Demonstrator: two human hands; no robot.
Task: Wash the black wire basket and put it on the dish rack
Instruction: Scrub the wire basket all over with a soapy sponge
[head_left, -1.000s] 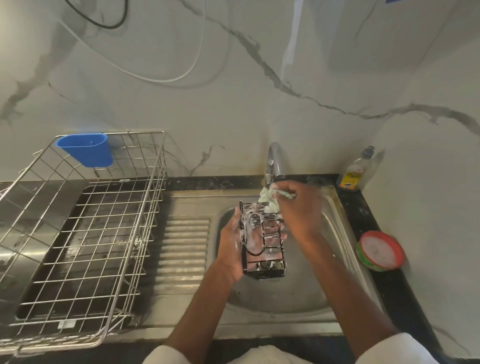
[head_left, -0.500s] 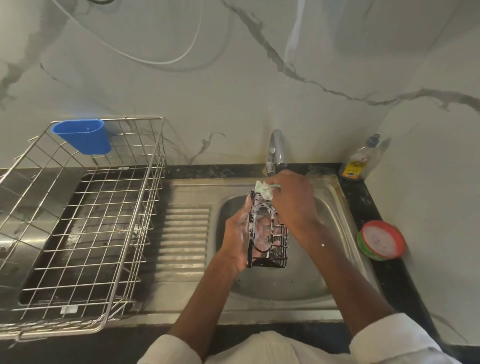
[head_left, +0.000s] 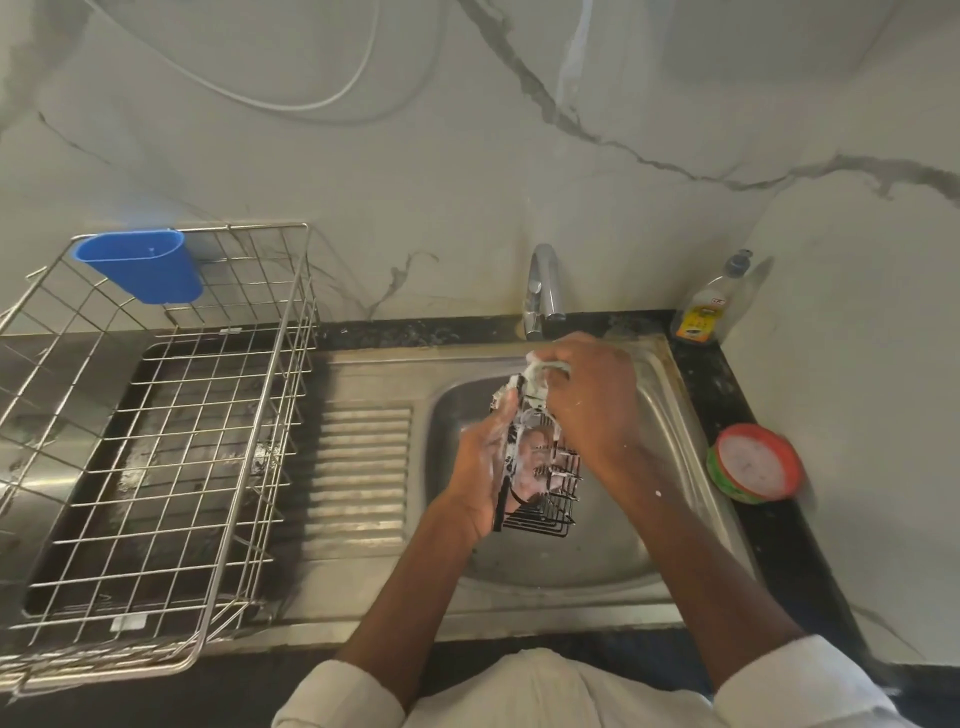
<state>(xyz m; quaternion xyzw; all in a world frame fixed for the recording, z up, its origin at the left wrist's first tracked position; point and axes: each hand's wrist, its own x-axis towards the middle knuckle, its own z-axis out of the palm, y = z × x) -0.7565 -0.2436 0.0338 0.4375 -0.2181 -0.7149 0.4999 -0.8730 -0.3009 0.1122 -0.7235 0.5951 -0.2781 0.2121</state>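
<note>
Steel dish rack (head_left: 156, 441) stands left of the sink (head_left: 670, 415). Over the sink, the left hand (head_left: 480, 467) grips the soapy black wire basket (head_left: 545, 483); the right hand (head_left: 592, 400) clutches a cloth (head_left: 537, 371) against its top.

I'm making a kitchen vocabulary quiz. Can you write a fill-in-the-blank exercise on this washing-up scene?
1. The left hand holds the black wire basket over the ____.
2. The right hand grips a soapy ____ at the basket's top.
3. A ____ cup hangs on the dish rack.
4. The soap bottle stands to the ____ of the tap.

Missing words: sink; cloth; blue; right
</note>
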